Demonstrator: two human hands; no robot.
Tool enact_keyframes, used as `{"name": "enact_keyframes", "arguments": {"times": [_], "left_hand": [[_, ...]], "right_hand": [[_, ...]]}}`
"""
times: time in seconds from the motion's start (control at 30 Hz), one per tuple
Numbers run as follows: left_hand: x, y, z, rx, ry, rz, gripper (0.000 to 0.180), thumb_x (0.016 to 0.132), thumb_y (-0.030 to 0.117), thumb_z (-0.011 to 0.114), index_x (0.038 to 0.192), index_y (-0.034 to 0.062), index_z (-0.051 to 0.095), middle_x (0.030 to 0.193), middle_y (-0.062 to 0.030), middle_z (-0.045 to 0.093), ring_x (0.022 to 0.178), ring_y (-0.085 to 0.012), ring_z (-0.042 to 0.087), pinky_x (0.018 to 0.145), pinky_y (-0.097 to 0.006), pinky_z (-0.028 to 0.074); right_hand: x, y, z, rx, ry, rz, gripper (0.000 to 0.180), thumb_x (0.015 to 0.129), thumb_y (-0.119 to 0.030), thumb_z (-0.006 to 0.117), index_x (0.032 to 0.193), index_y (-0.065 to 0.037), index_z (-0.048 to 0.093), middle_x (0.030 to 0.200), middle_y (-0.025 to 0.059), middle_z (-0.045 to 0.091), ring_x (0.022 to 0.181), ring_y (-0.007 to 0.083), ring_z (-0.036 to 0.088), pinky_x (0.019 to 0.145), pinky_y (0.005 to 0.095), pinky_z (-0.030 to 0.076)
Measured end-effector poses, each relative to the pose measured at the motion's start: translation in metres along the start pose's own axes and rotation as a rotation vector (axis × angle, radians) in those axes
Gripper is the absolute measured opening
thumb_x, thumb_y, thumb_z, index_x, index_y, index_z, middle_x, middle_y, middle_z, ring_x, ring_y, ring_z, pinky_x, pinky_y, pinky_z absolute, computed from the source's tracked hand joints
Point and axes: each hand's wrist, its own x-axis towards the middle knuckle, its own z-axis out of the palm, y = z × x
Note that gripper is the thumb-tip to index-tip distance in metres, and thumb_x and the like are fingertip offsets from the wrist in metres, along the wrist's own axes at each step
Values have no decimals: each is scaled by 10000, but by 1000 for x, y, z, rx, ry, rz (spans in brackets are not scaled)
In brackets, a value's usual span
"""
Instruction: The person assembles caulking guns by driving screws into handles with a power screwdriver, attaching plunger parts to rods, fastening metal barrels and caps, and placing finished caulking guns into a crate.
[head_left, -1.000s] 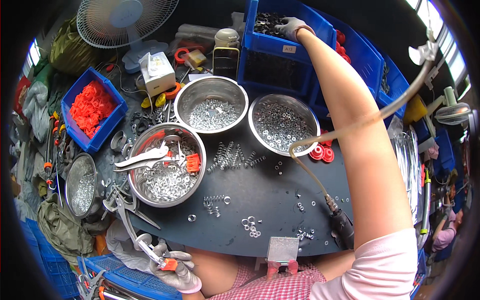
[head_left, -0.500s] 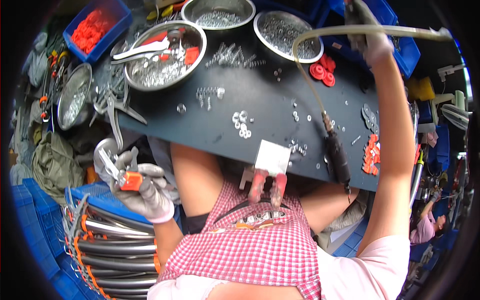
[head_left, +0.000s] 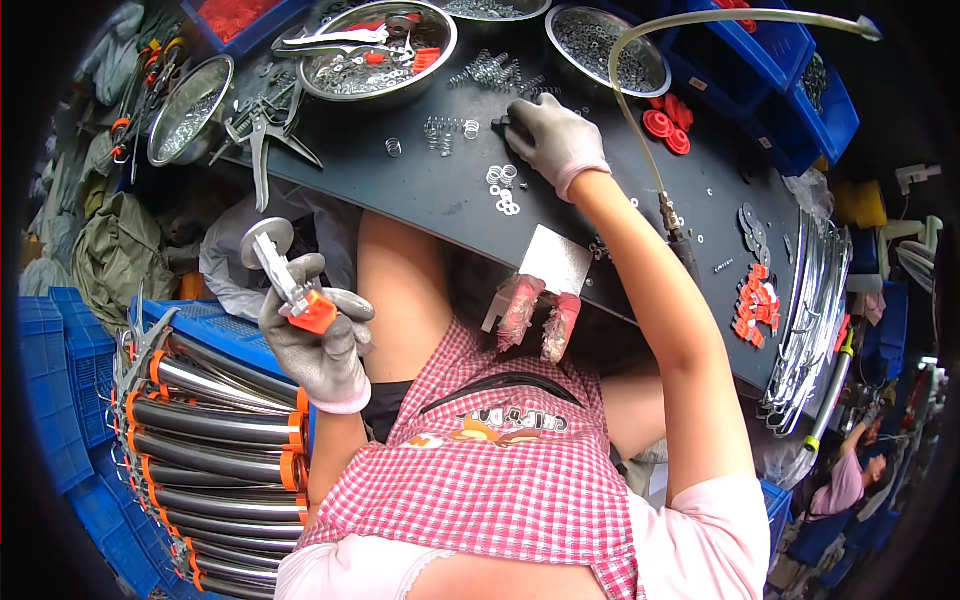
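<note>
My left hand (head_left: 325, 345), in a grey-white glove, is closed around a metal fitting (head_left: 272, 262) with a round disc at its top and an orange-red plastic block (head_left: 314, 312) at its lower end. It is held off the table's left front edge. My right hand (head_left: 556, 142), also gloved, reaches onto the dark table with fingers bent down. A small dark piece (head_left: 502, 126) shows at its fingertips; its kind is unclear. Close by lie several loose springs (head_left: 450, 134) and a cluster of washers (head_left: 505, 198). A metal block (head_left: 556, 258) with two red-wrapped prongs stands at the table's front edge.
Steel bowls (head_left: 447, 75) of small parts line the back; blue bins (head_left: 745, 75) stand back right. A hose-fed power driver (head_left: 682, 250) hangs beside my right forearm. Black tubes with orange ends (head_left: 215, 415) are stacked at lower left. Another person (head_left: 845, 485) sits far right.
My right hand has come from the blue bins at the back right down to the table's middle, near the springs. My left hand still holds the metal fitting, now turned more upright.
</note>
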Motion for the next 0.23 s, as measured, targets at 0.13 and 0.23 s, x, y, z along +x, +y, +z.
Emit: {"name": "enact_keyframes", "arguments": {"times": [0.13,0.23], "left_hand": [[0,-4,8,-41,66,-14,685,733,331,767,1168,-26,377,951,-160,611,539,-86,568,422,-150,430],[4,-6,9,-1,-12,-18,633,775,342,724,1182,2,378,1002,-189,591,519,-103,569,458,-156,457]], "right_hand": [[-5,-7,5,-147,33,-41,231,849,-325,545,993,-151,589,942,121,562,902,297,575,735,415,488],[-5,-9,0,-167,43,-29,271,837,-329,557,1007,-121,592,960,135,570,934,315,553,781,428,471]]}}
